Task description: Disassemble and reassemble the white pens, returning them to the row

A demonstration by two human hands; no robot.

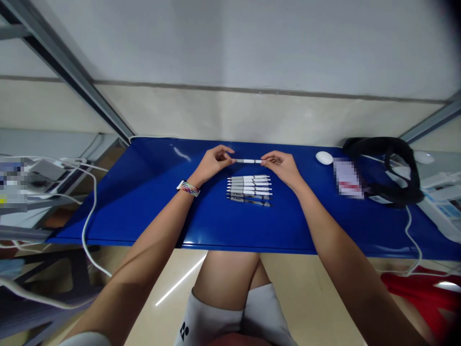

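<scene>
A white and grey pen [248,161] lies crosswise between my two hands, just beyond a row of pens. My left hand [216,161] pinches its grey tip end between thumb and fingers. At the other end, my right hand [279,165] has its thumb and fingertips closed on the pen. Several white pens [248,184] rest side by side on the blue table [158,206], their tips to the left. Nearest me in that row are darker, clear-barrelled pens [250,200]. Whether the held pen touches the table I cannot tell.
To the right are a white computer mouse [324,158], a blurred packet [347,179] and a black strap-like headset [406,168]. A white cable [91,211] hangs over the left edge. Metal posts [82,77] flank the table, with a wall behind. A red garment [425,298] shows lower right.
</scene>
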